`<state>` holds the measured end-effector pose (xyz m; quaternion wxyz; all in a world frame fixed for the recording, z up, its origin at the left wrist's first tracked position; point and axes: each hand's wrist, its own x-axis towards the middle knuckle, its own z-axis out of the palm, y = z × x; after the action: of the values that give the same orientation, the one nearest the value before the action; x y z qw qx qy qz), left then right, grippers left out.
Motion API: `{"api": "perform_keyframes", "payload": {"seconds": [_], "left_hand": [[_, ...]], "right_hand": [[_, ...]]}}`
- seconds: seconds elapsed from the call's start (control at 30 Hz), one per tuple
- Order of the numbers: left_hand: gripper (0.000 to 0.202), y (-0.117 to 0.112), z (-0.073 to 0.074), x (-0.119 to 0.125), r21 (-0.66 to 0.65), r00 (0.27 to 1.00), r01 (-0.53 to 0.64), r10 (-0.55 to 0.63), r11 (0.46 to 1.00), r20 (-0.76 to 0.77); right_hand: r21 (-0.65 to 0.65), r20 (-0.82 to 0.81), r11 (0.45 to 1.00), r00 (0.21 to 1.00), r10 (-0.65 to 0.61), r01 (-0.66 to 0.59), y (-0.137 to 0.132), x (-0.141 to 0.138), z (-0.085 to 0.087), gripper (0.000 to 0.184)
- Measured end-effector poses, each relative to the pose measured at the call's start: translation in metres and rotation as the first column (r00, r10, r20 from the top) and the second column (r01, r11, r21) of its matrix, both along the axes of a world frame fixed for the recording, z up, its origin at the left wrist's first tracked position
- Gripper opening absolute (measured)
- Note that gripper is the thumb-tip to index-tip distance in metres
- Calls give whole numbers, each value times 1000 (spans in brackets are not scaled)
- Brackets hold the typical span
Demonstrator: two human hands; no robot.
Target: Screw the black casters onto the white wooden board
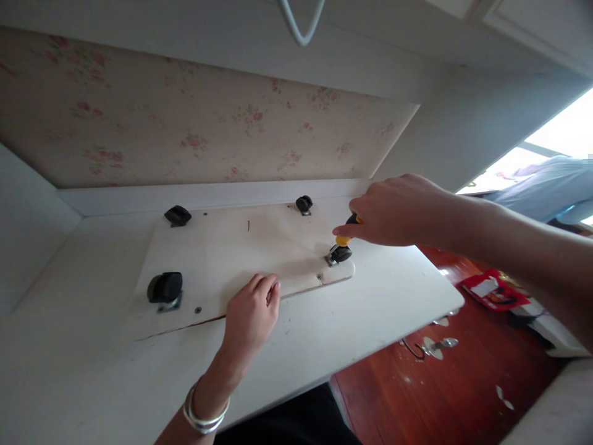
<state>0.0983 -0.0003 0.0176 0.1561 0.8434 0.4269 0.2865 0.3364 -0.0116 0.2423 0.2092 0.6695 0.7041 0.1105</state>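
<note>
A white board (213,253) lies flat on the white desk top, with black swivel casters standing up at its corners. My right hand (391,207) is closed round a screwdriver (343,240) with a yellow and black handle. Its lower end is at the mounting plate of the front right caster (341,254); the tip is hidden. On the board's front edge rests my left hand (252,309), its fingers curled in; whatever they may hold is hidden. Further off are the front left caster (165,288), the back left caster (178,216) and the back right caster (304,204).
The desk top (380,303) ends at a rounded corner on the right. Behind the board rises a flower-patterned back panel (222,136). A white cable loop (303,37) hangs above. On the red-brown floor (393,395) lie a red package (495,290) and metal fittings (435,347).
</note>
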Motion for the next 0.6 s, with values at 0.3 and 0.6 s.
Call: {"api": "perform_keyframes", "payload": {"seconds": [0.3, 0.6], "left_hand": [[17, -2, 3, 1, 5, 1000, 9, -9, 1000, -11], [19, -1, 2, 1, 15, 1000, 2, -2, 1000, -17]], "right_hand": [[-81, 131, 991, 985, 115, -105, -10, -2, 0, 43], [-44, -37, 998, 998, -53, 52, -9, -3, -1, 52]]}}
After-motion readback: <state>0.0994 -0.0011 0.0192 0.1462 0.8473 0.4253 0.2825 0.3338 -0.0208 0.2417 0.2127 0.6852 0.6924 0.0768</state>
